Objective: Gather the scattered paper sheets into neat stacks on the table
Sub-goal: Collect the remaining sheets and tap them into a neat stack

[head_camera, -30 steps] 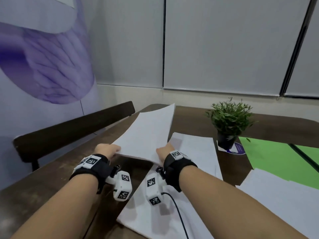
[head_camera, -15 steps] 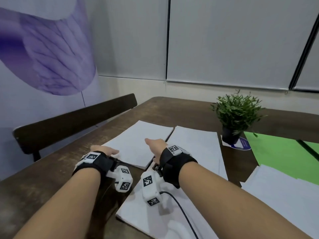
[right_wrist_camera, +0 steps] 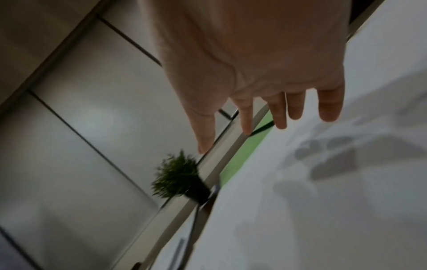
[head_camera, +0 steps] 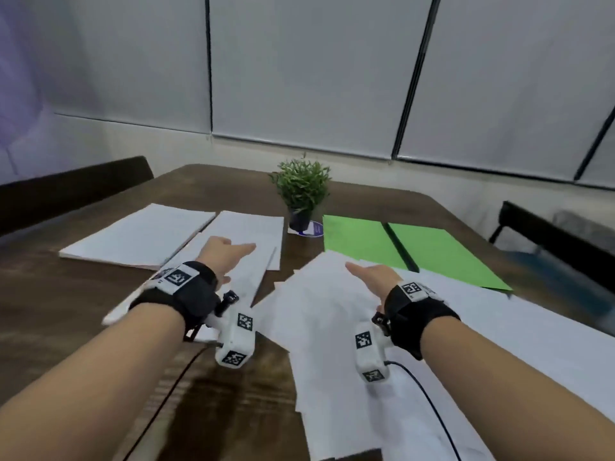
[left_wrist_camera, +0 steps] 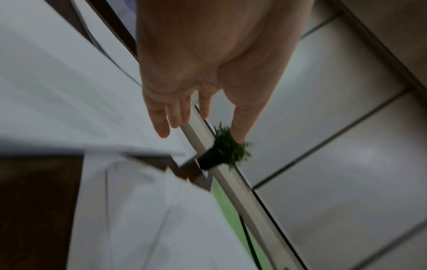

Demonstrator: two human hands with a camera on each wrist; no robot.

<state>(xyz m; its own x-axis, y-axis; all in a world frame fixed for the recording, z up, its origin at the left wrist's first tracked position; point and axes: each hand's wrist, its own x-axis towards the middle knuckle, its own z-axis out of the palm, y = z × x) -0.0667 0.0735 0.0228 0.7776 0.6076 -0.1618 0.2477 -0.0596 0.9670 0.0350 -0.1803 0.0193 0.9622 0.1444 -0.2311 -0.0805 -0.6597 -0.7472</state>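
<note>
— Listing surface: dark wooden worktop [head_camera: 233, 191], grey blinds [head_camera: 299, 68] behind; white sheets [head_camera: 139, 234] far left, loose pile [head_camera: 319, 314] near right.
— Hands?
— Left hand [head_camera: 221, 252], right hand [head_camera: 374, 276]: fingers spread, holding nothing.

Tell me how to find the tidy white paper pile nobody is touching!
Start at the little potted plant on the brown table. Look far left, near the dark bench: the neat white stack lies there. Unlike the messy sheets by the hands, its edges line up.

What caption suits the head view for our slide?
Both open hands, left hand and right hand, reach over scattered white paper sheets beside a potted plant.
</note>
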